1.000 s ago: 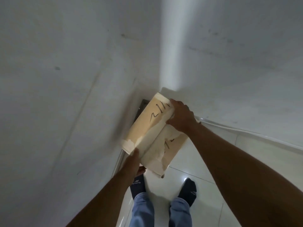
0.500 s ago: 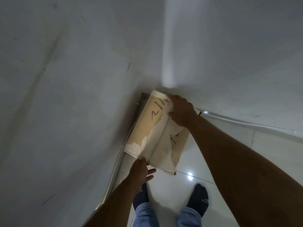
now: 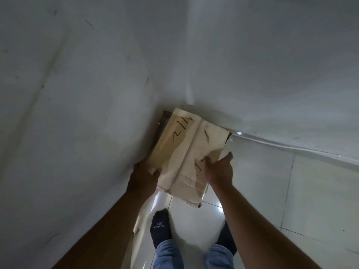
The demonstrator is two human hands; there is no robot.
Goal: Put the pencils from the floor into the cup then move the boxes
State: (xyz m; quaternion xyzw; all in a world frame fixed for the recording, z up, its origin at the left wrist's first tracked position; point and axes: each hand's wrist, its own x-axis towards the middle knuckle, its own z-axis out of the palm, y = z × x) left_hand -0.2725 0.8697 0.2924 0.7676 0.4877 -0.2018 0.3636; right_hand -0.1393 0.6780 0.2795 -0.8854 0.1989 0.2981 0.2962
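A tan cardboard box [image 3: 180, 144], with pale tape and black pen marks on its closed flaps, sits in the corner where two white walls meet. My left hand [image 3: 142, 172] grips its near left corner, with the fingers hidden behind the edge. My right hand [image 3: 218, 167] rests on the near right part of the top, fingers laid on the flap and thumb pointing outward. No pencils or cup are in view.
White walls [image 3: 87, 94] close in on the left and behind the box. Glossy white floor tiles [image 3: 272, 191] spread to the right. My feet in dark socks [image 3: 160, 228] stand just in front of the box. A thin cable [image 3: 275, 145] runs along the right wall's base.
My right hand has come off the far edge of the box and now lies on its near right top. My left hand has moved onto the near left corner. The box sits deeper in the corner.
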